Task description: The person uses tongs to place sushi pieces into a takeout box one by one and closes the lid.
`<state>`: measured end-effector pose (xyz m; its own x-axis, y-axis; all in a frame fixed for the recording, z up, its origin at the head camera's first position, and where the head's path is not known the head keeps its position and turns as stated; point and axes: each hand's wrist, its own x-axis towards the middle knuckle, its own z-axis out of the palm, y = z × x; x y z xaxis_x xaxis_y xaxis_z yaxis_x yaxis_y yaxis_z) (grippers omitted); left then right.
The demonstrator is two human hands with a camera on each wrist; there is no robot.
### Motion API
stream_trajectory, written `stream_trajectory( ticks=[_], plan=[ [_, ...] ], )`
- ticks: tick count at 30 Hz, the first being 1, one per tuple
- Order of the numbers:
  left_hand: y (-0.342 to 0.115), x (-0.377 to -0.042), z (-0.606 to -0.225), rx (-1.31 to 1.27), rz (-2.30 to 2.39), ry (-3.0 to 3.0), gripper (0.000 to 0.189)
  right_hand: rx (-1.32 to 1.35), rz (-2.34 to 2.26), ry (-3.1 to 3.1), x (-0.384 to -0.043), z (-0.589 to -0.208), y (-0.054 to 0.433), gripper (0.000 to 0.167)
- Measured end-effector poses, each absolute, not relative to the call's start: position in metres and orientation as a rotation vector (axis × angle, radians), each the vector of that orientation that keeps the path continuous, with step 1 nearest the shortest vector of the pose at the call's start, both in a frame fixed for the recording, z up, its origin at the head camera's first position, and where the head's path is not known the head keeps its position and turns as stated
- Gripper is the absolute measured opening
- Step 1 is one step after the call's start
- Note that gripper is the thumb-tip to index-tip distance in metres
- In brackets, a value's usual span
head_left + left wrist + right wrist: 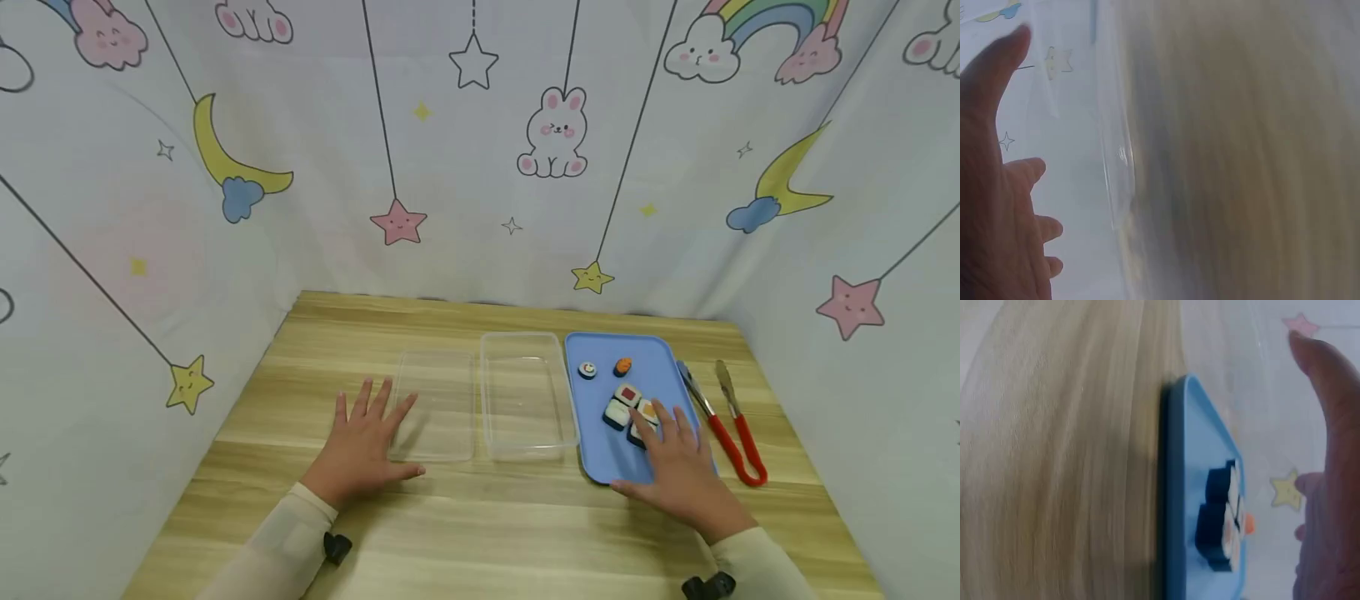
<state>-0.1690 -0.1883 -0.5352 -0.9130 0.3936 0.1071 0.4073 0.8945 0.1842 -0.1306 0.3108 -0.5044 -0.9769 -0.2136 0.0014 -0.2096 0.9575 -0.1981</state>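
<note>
My left hand [360, 450], fingers spread, hovers over the near left corner of a flat clear plastic lid [438, 417]. To the lid's right stands a clear plastic container [525, 400] with nothing in it. My right hand [682, 471], also spread, is above the near right part of a blue tray [611, 458]. On the tray several sushi pieces [617, 414] sit in a cluster, partly behind my fingers. Farther back on it are a small round sushi roll [587, 370] and an orange-topped sushi [622, 367]. The right wrist view shows dark-sided sushi [1213, 531] below my palm.
Tongs with red handles [738, 442] lie right of the tray, their metal arms pointing away. Behind and at both sides of the wood-grain table [480, 533] hangs a white cloth [465, 150] printed with stars, moons and rabbits.
</note>
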Motion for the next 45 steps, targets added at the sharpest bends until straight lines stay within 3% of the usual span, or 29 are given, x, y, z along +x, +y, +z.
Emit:
stream_trajectory(
  ticks=[4,9,13,17,26,33,40,45],
  plan=[
    [-0.174,-0.166,-0.534,-0.565,-0.633,-2.953,0.086,-0.156,-0.404,3.171,-0.139,-0.512,0.339,0.101],
    [-0.123,-0.161,-0.533,-0.402,-1.333,-2.800,0.068,0.299,-0.603,3.269,-0.151,-0.532,0.398,0.086],
    [-0.078,-0.165,-0.536,-0.246,-1.762,-2.659,0.073,0.545,-0.633,3.177,-0.161,-0.546,0.429,0.096],
    [-0.053,-0.171,-0.540,-0.211,-1.957,-2.547,0.079,0.609,-0.620,3.117,-0.167,-0.557,0.439,0.103],
    [-0.048,-0.179,-0.547,-0.195,-1.973,-2.486,0.069,0.419,-0.640,3.303,-0.171,-0.554,0.439,0.053],
    [-0.051,-0.181,-0.547,-0.176,-1.990,-2.441,0.063,0.511,-0.852,3.255,-0.169,-0.542,0.430,0.062],
    [-0.052,-0.178,-0.551,-0.166,-1.982,-2.449,0.062,-0.056,-0.688,3.302,-0.183,-0.506,0.389,0.060],
    [-0.051,-0.177,-0.551,-0.190,-1.971,-2.447,0.061,-0.226,-0.601,3.232,-0.196,-0.487,0.367,0.054]
  ],
)
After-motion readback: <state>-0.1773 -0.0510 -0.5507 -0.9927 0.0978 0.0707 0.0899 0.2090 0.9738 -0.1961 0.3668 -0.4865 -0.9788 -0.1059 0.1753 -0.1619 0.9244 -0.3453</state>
